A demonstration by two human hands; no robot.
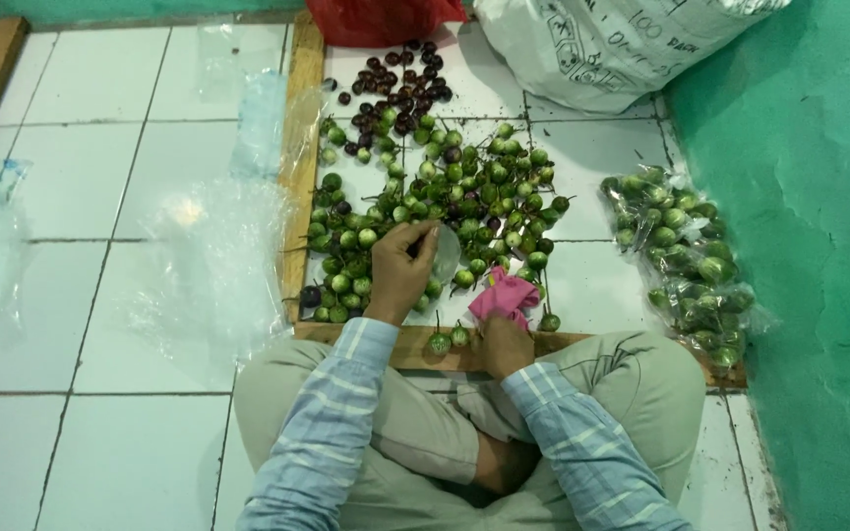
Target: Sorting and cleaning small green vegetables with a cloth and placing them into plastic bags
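The left hand [397, 270] is pinching a thin clear bag [444, 252] over the green eggplants [464, 192] on the floor; it looks light, soft and slippery. The right hand [504, 344] is gripping a pink cloth [504, 295]

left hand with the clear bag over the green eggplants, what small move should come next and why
Probably lower the left hand slightly so the small clear bag it holds meets the loose green eggplants under it. The right hand is occupied, resting on a pink cloth by the wooden frame.
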